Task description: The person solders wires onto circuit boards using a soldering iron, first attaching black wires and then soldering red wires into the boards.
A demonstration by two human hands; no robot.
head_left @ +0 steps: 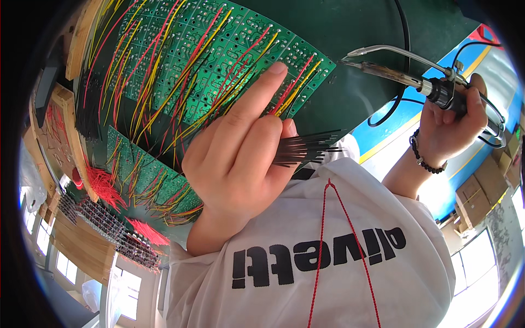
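A green circuit board panel [322, 68] lies on the dark green work surface, with rows of red, yellow and black wires standing out of it. My left hand [235, 147] is over the panel's near right part. Its thumb and curled fingers close on a bundle of black wires [306, 148], while the index finger stretches out over the board; whether it touches is unclear. In my right hand [456, 117] is a soldering iron [415, 82] with a curved metal tube fixed along it. The iron's tip is just right of the panel's corner, apart from it.
A second wired board panel [134, 164] lies nearer on the left. Beyond it are a wooden frame [68, 117], loose black wires [87, 112] and red wires [105, 188]. A black cable [406, 33] crosses the work surface. Cardboard boxes [481, 186] stand at the right.
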